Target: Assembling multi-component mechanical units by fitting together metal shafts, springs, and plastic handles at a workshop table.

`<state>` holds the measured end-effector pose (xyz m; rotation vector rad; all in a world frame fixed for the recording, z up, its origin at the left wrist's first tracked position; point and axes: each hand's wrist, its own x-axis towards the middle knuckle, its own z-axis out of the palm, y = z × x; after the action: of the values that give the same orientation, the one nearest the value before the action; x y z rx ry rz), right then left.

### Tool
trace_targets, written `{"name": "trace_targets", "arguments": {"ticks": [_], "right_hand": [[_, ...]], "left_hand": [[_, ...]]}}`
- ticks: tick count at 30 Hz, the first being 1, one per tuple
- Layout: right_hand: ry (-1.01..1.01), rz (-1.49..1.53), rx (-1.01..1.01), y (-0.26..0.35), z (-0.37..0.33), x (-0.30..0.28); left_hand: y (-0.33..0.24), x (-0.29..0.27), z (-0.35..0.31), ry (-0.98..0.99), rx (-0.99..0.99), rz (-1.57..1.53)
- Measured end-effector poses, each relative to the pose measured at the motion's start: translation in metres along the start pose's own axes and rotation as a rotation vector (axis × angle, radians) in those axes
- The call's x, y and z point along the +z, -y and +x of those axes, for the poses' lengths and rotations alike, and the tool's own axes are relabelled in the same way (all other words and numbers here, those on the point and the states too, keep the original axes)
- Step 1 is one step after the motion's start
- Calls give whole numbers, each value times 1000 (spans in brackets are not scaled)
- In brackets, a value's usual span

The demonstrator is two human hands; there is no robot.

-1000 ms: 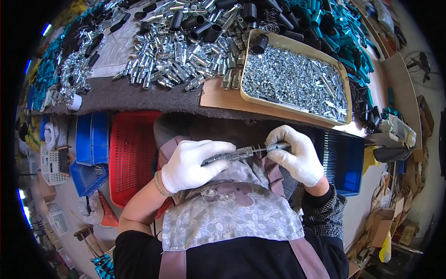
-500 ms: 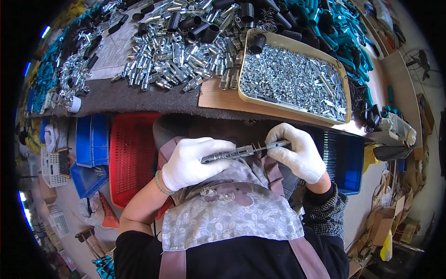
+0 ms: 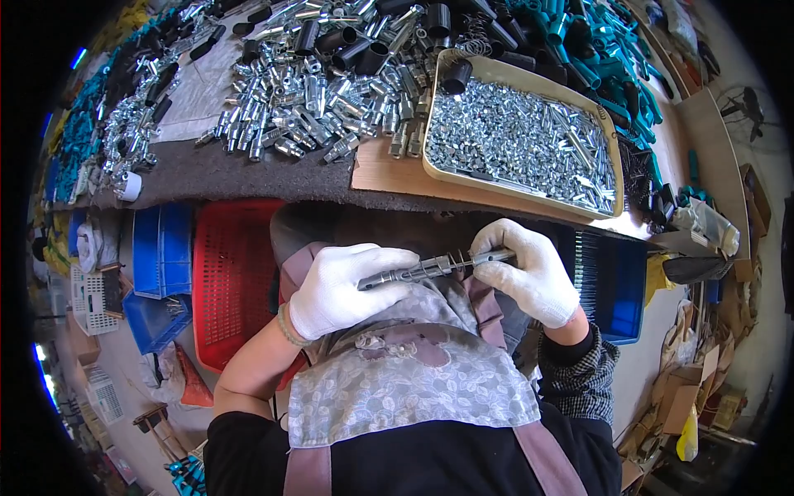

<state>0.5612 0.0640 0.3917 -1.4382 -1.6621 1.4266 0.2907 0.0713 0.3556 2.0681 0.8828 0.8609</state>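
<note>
Both my hands wear white knit gloves and meet over my lap, in front of the table edge. My left hand is closed around a silvery metal cylinder fitting, which points to the right. A thin spring-like coil shows at the fitting's right end. My right hand pinches a slim metal tube between thumb and fingers, in line with the fitting and at its right end. Whether the tube is joined to the fitting I cannot tell. The gloves hide part of both pieces.
On the table lie a heap of metal fittings, black sleeves and teal handles. A cream tray holds many small metal parts. Below the table stand a red basket and blue bins on the left, and a blue bin on the right.
The right fingers and the tube have shifted very slightly left, toward the fitting. My left hand keeps its grip in nearly the same place.
</note>
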Motion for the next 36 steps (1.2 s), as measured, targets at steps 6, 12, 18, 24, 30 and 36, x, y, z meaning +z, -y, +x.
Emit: {"name": "trace_targets", "arguments": {"ticks": [6,12,18,24,30,36], "right_hand": [[0,-125,-215,-8,3,19],[-67,-258,-211,-15,0,35],[-205,309,-268,-32,0,24],[-230,27,-385,-45,-7,41],[-154,163,-233,-45,-11,49],[-54,262,-100,-37,-14,33]], "left_hand": [[-3,2,1,21,-11,-34],[1,9,4,32,27,-72],[-1,6,9,-41,-45,-101],[-1,9,15,-99,-23,-65],[-5,8,14,-93,-43,19],[-2,9,19,-105,50,92]]}}
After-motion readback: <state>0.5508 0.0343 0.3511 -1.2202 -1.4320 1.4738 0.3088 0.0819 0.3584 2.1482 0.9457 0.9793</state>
